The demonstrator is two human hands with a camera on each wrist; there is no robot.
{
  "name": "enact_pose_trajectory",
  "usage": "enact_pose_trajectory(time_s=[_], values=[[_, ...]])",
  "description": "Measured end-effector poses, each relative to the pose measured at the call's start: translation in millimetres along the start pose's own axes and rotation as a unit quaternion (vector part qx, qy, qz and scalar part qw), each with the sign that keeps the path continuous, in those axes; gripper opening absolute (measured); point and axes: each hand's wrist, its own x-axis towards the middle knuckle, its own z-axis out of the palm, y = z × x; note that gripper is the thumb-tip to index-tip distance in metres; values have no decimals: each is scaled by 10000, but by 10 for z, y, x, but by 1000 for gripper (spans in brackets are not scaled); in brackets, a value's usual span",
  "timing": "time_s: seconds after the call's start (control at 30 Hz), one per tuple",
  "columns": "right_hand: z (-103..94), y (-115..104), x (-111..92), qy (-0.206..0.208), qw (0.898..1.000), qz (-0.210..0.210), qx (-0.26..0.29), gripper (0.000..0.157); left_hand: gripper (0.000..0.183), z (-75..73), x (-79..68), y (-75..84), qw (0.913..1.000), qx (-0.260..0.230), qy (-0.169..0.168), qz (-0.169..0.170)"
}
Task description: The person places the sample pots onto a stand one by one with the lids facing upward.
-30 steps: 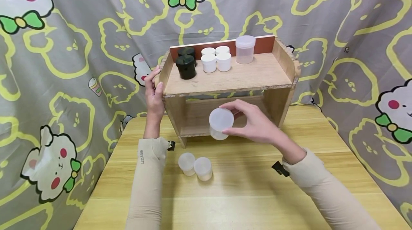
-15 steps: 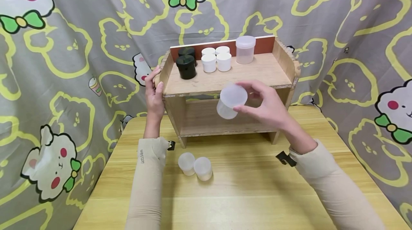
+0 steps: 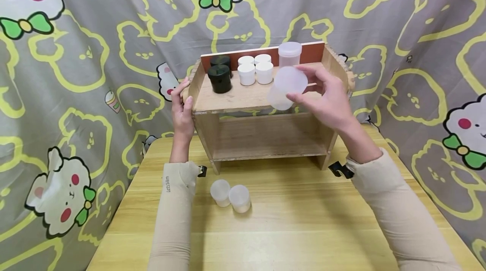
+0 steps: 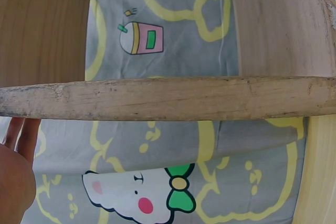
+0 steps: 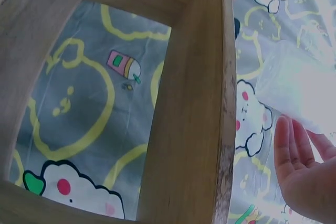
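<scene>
My right hand (image 3: 329,99) pinches a translucent plastic jar (image 3: 290,81) by its lid, between thumb and fingers. The jar is tilted and hangs over the front of the upper board of a small wooden shelf (image 3: 235,103). In the right wrist view the same jar (image 5: 294,85) is washed out by glare, above the curved fingers. My left hand (image 3: 183,115) grips the shelf's left side panel, thumb at the front; only part of that hand (image 4: 16,182) appears in the left wrist view. Behind the held jar stands another lidded translucent jar (image 3: 290,54), partly covered.
Two black jars (image 3: 220,80) stand at the left of the upper board. Several small white jars (image 3: 247,75) are grouped beside them. On the wooden table (image 3: 288,237), two more translucent jars (image 3: 239,198) stand close together. A patterned curtain (image 3: 114,60) surrounds the table.
My right hand has raised the translucent jar up and to the right, from in front of the lower opening to the upper board's height. The left hand stays on the side panel.
</scene>
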Motion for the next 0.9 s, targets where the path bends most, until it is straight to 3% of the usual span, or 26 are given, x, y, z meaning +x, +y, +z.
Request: enact_pose_trajectory(time_s=[0.37, 0.9], values=[[-53, 134, 265, 783, 9948, 617, -225, 59, 48, -1, 11, -43, 9995, -235, 46, 203], [-10, 396, 552, 1157, 9879, 859, -574, 60, 47, -7, 18, -41, 9996, -222, 76, 146]])
